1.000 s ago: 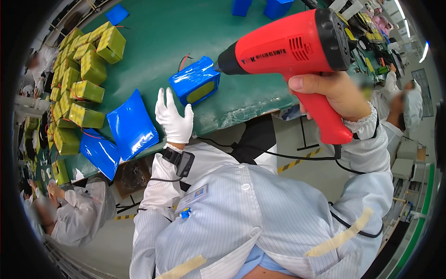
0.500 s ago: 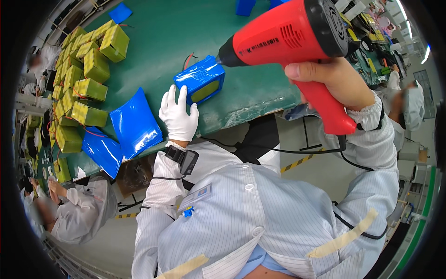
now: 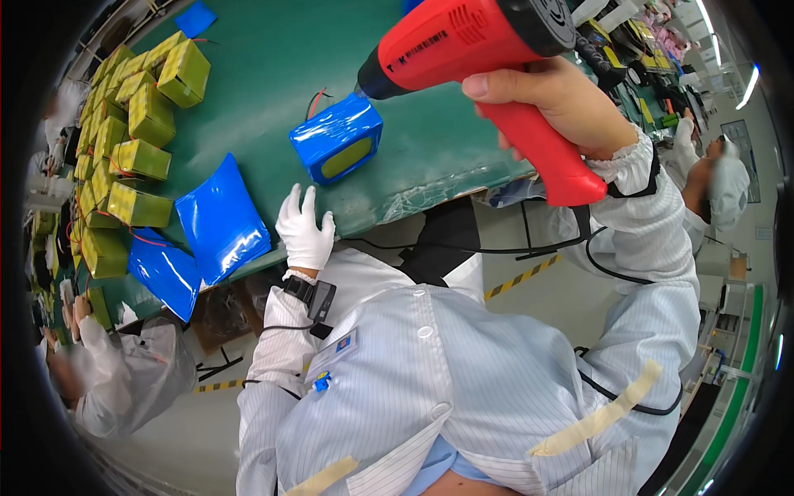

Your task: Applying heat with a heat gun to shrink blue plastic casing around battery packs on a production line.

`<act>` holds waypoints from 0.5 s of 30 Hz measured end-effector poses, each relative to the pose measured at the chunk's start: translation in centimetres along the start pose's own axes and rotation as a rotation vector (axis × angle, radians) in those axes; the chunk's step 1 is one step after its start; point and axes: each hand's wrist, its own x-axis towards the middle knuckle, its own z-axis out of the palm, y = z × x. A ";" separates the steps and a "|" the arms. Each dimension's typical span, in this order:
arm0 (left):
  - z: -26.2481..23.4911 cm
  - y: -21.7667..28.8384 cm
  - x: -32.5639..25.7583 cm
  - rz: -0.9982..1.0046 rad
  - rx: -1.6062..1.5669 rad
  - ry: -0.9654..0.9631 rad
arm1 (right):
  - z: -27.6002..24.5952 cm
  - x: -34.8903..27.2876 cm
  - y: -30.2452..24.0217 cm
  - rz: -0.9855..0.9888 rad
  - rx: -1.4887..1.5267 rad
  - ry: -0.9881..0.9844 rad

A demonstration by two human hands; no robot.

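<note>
A red heat gun (image 3: 463,41) with a black nozzle is gripped by its handle in my bare right hand (image 3: 546,99). Its nozzle tip points at the upper right end of a battery pack (image 3: 337,136) wrapped in glossy blue film. That pack lies on the green table, a yellow-green end face showing and red and black wires at its back. My left hand (image 3: 304,231), in a white glove, hovers at the table's front edge with its fingers apart, holding nothing. Left of it lie two flat blue film sleeves (image 3: 222,219).
Several yellow-green battery packs (image 3: 149,116) with wires are heaped along the left of the green table (image 3: 248,83). A blue film piece (image 3: 195,18) lies at the far left. The heat gun's black cord (image 3: 463,246) hangs across my front. Co-workers sit left and right.
My left hand has come off the blue-wrapped pack and drawn back toward me. The heat gun's nozzle stays close to the pack's upper right end. The whole view has shifted slightly.
</note>
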 end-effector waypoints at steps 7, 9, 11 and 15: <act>1.7 -0.7 -0.6 0.060 0.047 0.000 | 1.4 0.1 -0.9 0.005 -0.017 -0.046; 1.6 -0.7 -0.4 0.072 0.047 -0.028 | 1.7 0.4 -1.0 -0.016 -0.013 -0.067; 1.6 -1.0 -0.1 0.082 0.047 -0.055 | 2.1 0.5 -1.2 -0.038 -0.011 -0.089; 1.3 -1.4 0.4 0.094 0.048 -0.075 | 2.7 0.6 -1.5 0.041 0.003 -0.018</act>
